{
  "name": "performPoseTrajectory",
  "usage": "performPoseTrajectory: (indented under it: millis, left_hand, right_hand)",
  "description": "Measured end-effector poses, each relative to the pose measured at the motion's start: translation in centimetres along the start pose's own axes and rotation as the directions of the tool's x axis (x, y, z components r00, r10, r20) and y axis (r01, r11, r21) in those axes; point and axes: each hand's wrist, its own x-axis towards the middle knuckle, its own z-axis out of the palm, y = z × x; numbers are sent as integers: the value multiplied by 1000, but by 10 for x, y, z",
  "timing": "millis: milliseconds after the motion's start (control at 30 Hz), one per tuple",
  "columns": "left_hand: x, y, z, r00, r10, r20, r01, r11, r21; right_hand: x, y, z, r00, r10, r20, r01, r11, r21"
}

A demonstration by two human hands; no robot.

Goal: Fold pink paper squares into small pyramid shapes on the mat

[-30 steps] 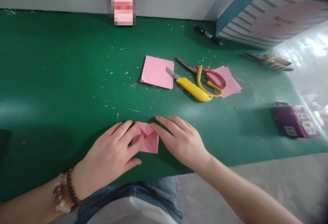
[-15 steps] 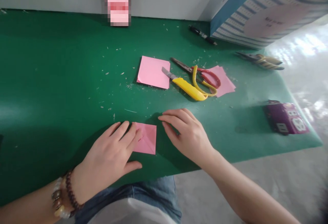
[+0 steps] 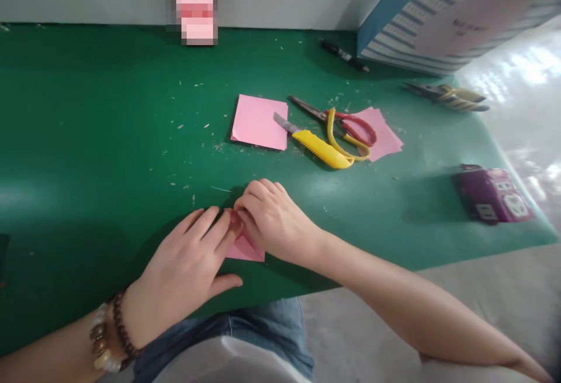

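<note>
A folded pink paper (image 3: 246,249) lies on the green table near its front edge, partly hidden by both hands. My left hand (image 3: 190,260) rests flat over its left part, fingers spread, with bracelets at the wrist. Above the paper's upper right part, my right hand (image 3: 274,219) has its fingers drawn together, the tips at the paper's top edge beside my left fingers. Farther back sits a stack of pink square sheets (image 3: 258,121). A yellow-handled knife (image 3: 322,148) lies with its blade tip over that stack.
Scissors (image 3: 346,126) with red and yellow handles overlap more pink sheets (image 3: 382,137). A black pen (image 3: 344,55), a striped box (image 3: 438,20), pliers (image 3: 451,96) and a purple box (image 3: 495,195) are on the green table (image 3: 109,120). Small scraps are scattered about.
My right hand has moved left onto the folded paper, and its fingers have closed at the top edge. My left hand has stayed in place on the paper.
</note>
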Motion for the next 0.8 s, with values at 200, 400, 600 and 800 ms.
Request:
performPoseTrajectory:
  millis: [200,400,600,800]
  left_hand:
    - [-1,0,1,998,-67,9,67,995,-71]
    - [-2,0,3,998,-68,-14,66,994,-90]
    - [-1,0,4,997,-78,-9,77,992,-103]
    - [-4,1,6,996,-87,-15,86,993,-87]
  right_hand:
    - [-1,5,-14,993,73,89,-69,996,-53]
    - [-15,17,-22,993,85,83,-75,990,-119]
    - [-24,22,-28,992,112,57,-106,989,-99]
    - [-17,10,-17,998,26,57,-26,1000,4]
